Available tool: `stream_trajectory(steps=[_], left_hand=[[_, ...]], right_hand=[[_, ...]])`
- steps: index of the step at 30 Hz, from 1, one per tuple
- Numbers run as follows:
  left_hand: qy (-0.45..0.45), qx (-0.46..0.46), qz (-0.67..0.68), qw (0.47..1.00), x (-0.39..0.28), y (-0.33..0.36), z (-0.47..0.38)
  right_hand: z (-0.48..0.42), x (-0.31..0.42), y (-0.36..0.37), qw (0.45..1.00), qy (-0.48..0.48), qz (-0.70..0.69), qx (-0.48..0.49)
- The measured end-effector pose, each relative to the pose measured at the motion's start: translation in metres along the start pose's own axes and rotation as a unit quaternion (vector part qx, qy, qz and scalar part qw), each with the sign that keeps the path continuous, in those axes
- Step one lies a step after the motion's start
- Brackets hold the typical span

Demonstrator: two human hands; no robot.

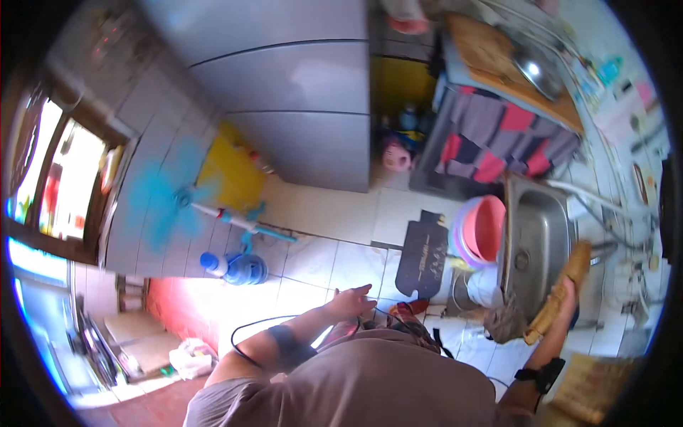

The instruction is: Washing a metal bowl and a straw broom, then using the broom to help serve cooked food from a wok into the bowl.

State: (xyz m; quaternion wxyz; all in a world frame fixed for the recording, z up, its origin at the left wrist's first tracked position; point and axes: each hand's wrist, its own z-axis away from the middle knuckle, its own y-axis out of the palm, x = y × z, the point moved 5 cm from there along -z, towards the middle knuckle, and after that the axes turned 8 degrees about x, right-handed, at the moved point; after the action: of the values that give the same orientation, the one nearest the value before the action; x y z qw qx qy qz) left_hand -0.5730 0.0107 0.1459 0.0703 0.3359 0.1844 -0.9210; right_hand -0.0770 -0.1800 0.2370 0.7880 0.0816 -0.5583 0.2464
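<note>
At the right, my right hand [566,299] grips a long, flat yellow-brown object [555,299], perhaps wooden, which is held slantwise over the near right part of the stainless steel sink [544,235]. Its exact kind cannot be told. My left hand [352,303] is in front of my body, above the tiled floor, fingers apart and holding nothing. A grey-brown cloth [504,322] hangs at the sink's near corner. Pink and purple basins [484,229] stand at the sink's left side, with a white bucket [483,287] nearer to me.
A dark floor mat [423,256] lies on the tiles. Ahead is a grey cabinet or refrigerator [320,149]. A fan [184,197] and a blue water bottle [245,268] are at the left. A metal lid [538,69] rests on the counter with a patterned curtain [491,136].
</note>
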Motion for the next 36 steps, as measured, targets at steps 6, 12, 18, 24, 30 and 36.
stream_trajectory(steps=[6,12,18,24,30,36], left_hand=[[0.262,0.027,0.74,0.619,0.026,-0.028,0.071],[0.396,0.037,0.73,0.556,-0.043,-0.06,0.145],[0.446,0.115,0.702,0.543,-0.092,-0.058,0.161],[0.445,0.208,0.557,0.67,-0.184,-0.062,0.132],[0.511,0.194,0.274,0.791,-0.328,-0.022,0.075],[0.354,0.033,-0.419,0.836,-0.367,0.082,-0.095]], right_hand=[[0.014,-0.051,0.037,0.995,0.008,-0.074,0.069],[-0.025,-0.043,0.035,0.985,0.002,-0.141,0.103],[0.013,0.062,0.068,0.98,-0.099,-0.143,0.094],[0.071,0.131,0.001,0.943,-0.272,-0.163,0.101],[0.117,0.119,0.015,0.933,-0.317,-0.143,0.092],[0.041,0.024,-0.011,0.977,-0.187,0.102,-0.002]])
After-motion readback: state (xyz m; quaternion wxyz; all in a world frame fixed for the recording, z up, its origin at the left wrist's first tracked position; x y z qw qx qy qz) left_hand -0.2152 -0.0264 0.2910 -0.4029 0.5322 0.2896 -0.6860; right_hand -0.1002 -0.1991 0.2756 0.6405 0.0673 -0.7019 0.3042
